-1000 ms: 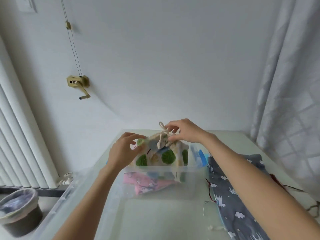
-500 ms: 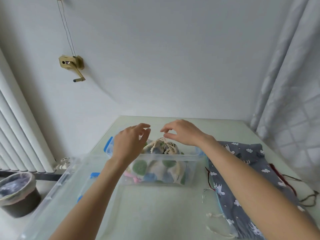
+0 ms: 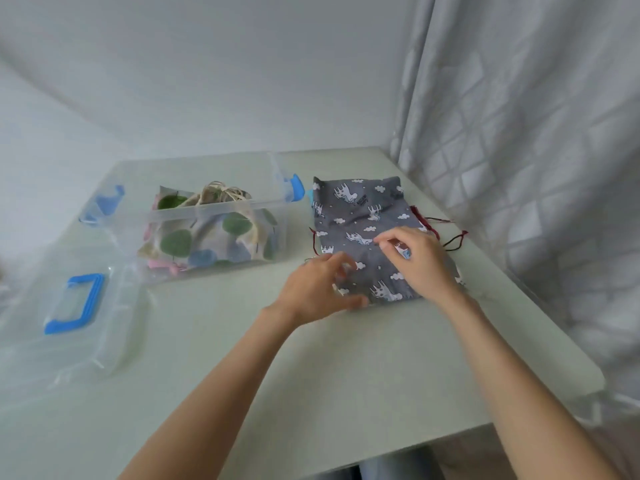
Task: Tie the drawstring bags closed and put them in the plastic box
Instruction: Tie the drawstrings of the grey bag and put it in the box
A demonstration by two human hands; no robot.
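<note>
Table (image 3: pixel 242 358): pale green; it carries everything named here.
Plastic box (image 3: pixel 214 216): clear, lid off, at the left of the hands; a leaf-print bag (image 3: pixel 194 237) with its cream cord bunched on top already lies inside.
Grey bag (image 3: pixel 360 223): flat on the table just right of the box; its long axis runs away from the person, and its dark red drawstring (image 3: pixel 453 239) trails out on the right side.
Left hand (image 3: pixel 322 289): fingers loosely curled at the near left edge of the grey bag; whether it grips is not clear.
Right hand (image 3: pixel 419 261): on the cloth, fingertips pinched together; it is the nearer one to the drawstring.
</note>
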